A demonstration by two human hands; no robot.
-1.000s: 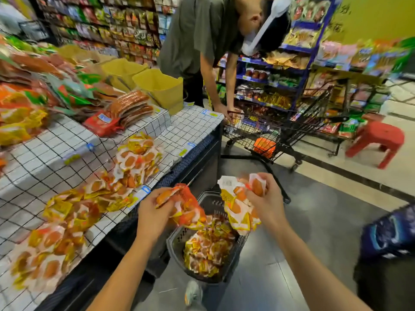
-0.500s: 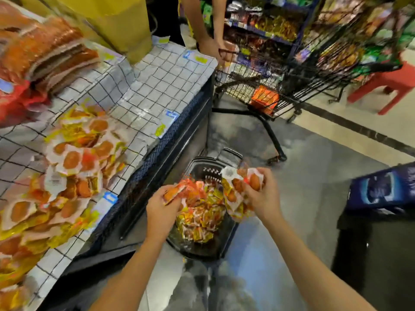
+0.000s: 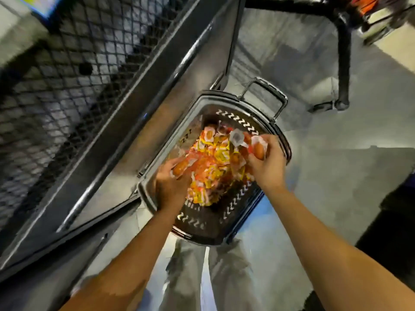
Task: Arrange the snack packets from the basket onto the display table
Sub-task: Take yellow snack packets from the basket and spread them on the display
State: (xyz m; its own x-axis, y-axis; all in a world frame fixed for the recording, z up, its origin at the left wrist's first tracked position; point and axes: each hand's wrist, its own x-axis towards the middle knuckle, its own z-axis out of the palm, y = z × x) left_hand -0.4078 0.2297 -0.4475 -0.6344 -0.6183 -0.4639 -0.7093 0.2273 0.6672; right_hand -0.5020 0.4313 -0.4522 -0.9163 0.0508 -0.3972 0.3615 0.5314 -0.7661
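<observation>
Both hands in basket (image 3: 197, 230). Left hand (image 3: 170, 187) fingers curled round an orange packet (image 3: 181, 167). Right hand (image 3: 267, 169) fingers clutch a bunch of packets (image 3: 257, 147). Packet pile (image 3: 215, 169) lies between and under the fingers.

Bright light from above streaks glare along the metal frame (image 3: 134, 113) left of the left-hand grip (image 3: 171, 187) and sheens the floor (image 3: 336, 176) right of it. Motion blur smears everything, worst toward the bowed wide-angle edges.

Glossy grey floor (image 3: 336, 198), mesh-sided stand (image 3: 74, 70)
</observation>
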